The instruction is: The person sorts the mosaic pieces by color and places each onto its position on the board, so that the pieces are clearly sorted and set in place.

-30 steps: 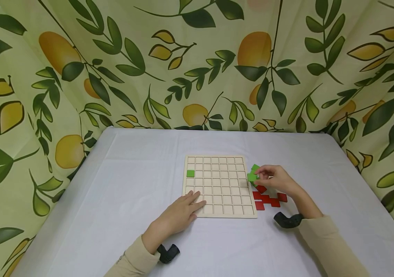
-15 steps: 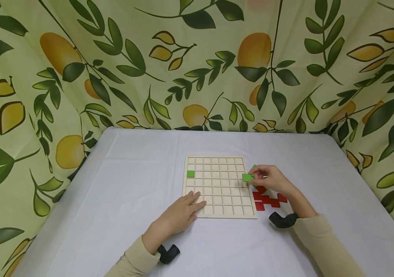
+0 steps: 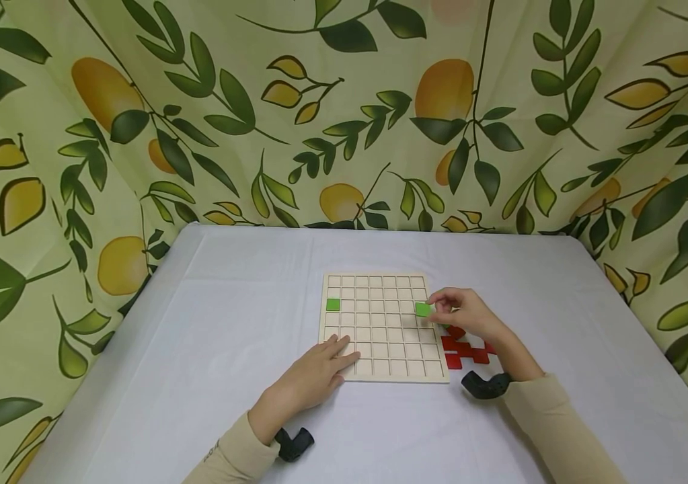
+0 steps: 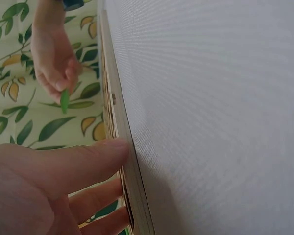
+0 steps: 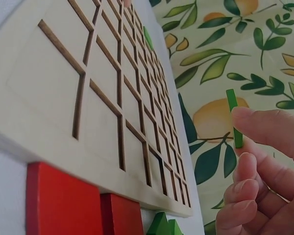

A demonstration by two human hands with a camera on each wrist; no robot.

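Observation:
My right hand [image 3: 465,312] pinches a green square tile [image 3: 422,309] between thumb and fingers, above the right side of a pale wooden grid board [image 3: 380,349]. In the right wrist view this tile [image 5: 234,117] is seen edge-on, apart from the board. Fingers spread, my left hand [image 3: 313,370] rests on the board's near-left corner; the left wrist view has its thumb [image 4: 103,154] against the board's edge. Another green tile [image 3: 333,304] lies in a cell of the leftmost column.
Several red tiles [image 3: 461,349] lie loose beside the board's right edge. Green tiles [image 5: 161,225] lie there too, mostly hidden by the right hand in the head view. White cloth [image 3: 247,289] covers the table, and a leaf-patterned curtain [image 3: 344,134] hangs behind it.
My right hand has carried the green tile leftward from the loose pile to over the board's right-hand columns. The left hand has stayed in place.

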